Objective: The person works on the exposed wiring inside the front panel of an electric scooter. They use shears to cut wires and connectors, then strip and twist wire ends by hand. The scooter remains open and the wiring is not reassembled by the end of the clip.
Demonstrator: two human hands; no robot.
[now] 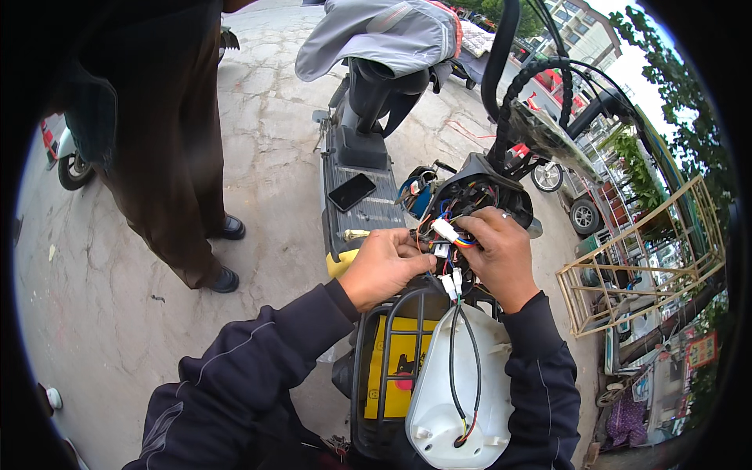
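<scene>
An electric scooter stands in front of me with its front housing (501, 188) opened, showing a tangle of coloured wires (446, 205). My right hand (499, 254) pinches a white plug connector (445, 229) with coloured leads. Just left of it, my left hand (385, 265) has its fingers closed on wires beside the connector. Below my hands, two small white plugs (452, 283) hang on black cables that run down into a detached white front panel (454, 392). A black wire basket (392, 352) holds a yellow box.
A black phone (352, 191) lies on the scooter's footboard (368, 207). A person in dark brown trousers (168, 157) stands at the left on cracked pavement. A grey seat cover (376, 31) is at the top, a yellow metal frame (642, 258) at the right, and other parked vehicles behind.
</scene>
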